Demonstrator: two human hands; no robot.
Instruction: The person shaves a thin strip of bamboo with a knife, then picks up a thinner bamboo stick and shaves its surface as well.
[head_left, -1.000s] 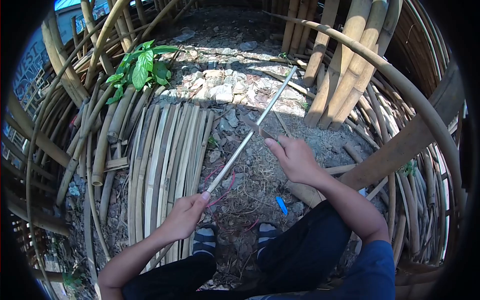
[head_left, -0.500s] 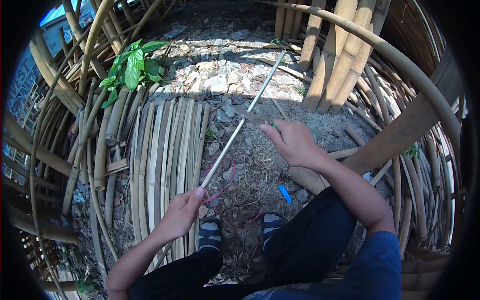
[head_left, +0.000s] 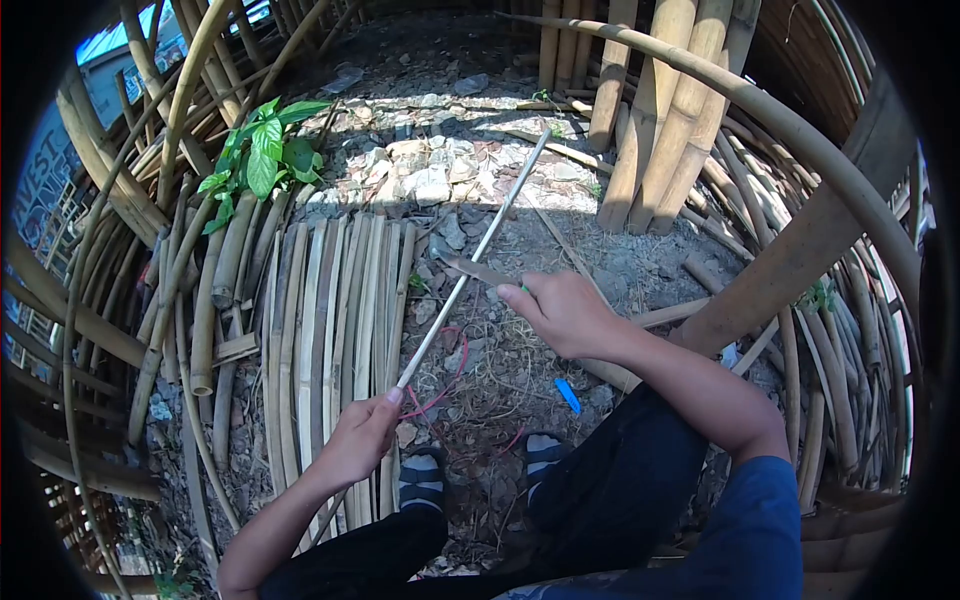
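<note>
My left hand [head_left: 358,437] is closed around the lower end of a thin, pale bamboo strip [head_left: 490,232], which slants up and away to the right. In my right hand [head_left: 562,312] is a knife [head_left: 472,268], its handle mostly hidden by the fingers with a bit of green showing. The blade points left and crosses the strip about midway along, apparently touching it. Beside my left hand a row of split bamboo strips [head_left: 335,300] lies on the ground. A pink cord [head_left: 462,360] curls on the soil near the strip's lower end.
A blue object [head_left: 568,396] lies by my right knee. Thick bamboo poles [head_left: 660,130] stand at the back right, and a bent pole [head_left: 760,95] arches over the right side. A leafy plant [head_left: 262,160] grows at left. Broken stones [head_left: 425,175] cover the sunlit ground ahead.
The knife and my right hand have shifted left and slightly down toward me along the strip. The strip's far end has dipped lower and left; my left hand keeps its hold.
</note>
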